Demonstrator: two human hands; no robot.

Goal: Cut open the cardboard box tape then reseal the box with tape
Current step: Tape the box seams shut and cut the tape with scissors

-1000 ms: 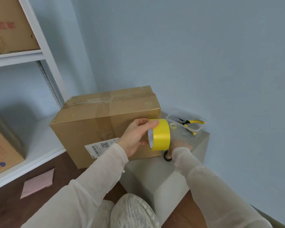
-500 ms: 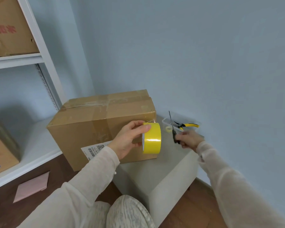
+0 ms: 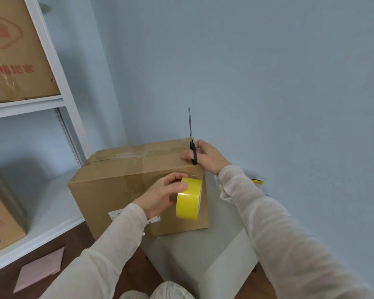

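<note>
Lifted up to the top right corner of the cardboard box point(image 3: 117, 186), mid-frame: right hand point(image 3: 208, 157), curled round black scissors point(image 3: 193, 153), blades pointing up. Left hand point(image 3: 162, 196) gripping the yellow tape roll point(image 3: 188, 201) against the box front. Could slip and poke fingers or gouge cardboard, with no free hand steadying. Blades together or apart: cannot tell. Mostly hidden behind the right sleeve: a yellow tool handle point(image 3: 257, 181).

Both curled: left grip point(image 3: 161, 196), right grip point(image 3: 206, 156).

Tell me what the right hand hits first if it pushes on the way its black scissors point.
Probably the pale blue wall: the right hand holds the black-handled scissors tips up above the brown cardboard box, with nothing between; depth is unclear.
</note>
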